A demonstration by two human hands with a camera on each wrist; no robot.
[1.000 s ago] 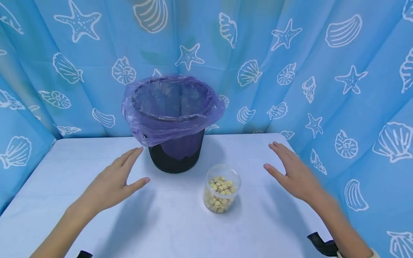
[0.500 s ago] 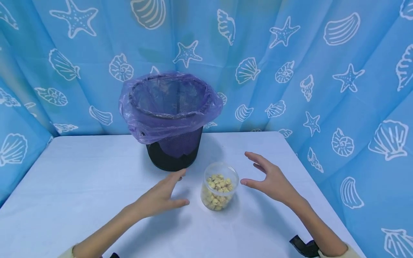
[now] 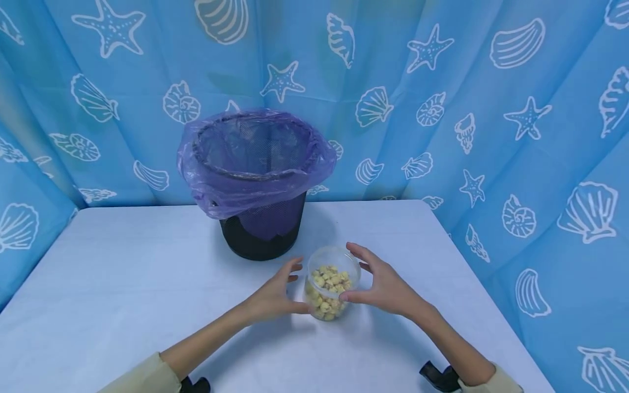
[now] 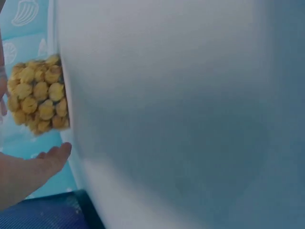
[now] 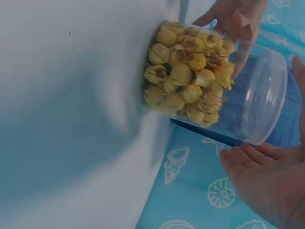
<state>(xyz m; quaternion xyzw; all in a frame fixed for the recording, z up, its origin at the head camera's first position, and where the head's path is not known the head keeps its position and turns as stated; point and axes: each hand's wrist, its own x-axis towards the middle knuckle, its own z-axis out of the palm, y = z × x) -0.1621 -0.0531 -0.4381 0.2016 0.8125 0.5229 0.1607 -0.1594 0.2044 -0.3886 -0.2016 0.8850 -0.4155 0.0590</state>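
A clear plastic jar point(image 3: 332, 273) stands upright on the table, partly filled with yellowish popcorn point(image 5: 190, 71). No lid is on it. My left hand point(image 3: 275, 297) is at its left side, thumb toward the near side and fingers toward the far side. A gap shows between those fingers and the popcorn-filled part in the left wrist view. Opposite, my right hand point(image 3: 385, 286) flanks the jar near its rim, thumb in front. In the right wrist view its fingertips lie close to the rim; whether they touch cannot be told.
Behind the jar stands a black mesh waste bin point(image 3: 265, 237) lined with a purple plastic bag point(image 3: 250, 191) folded over its rim. A white cloth covers the table point(image 3: 123, 262). Blue curtains point(image 3: 383, 49) with shell and starfish prints hang around the back and sides.
Both hands have moved inward from wide apart to either side of the jar. The jar and waste bin stay in place on the table; the head view has shifted slightly.
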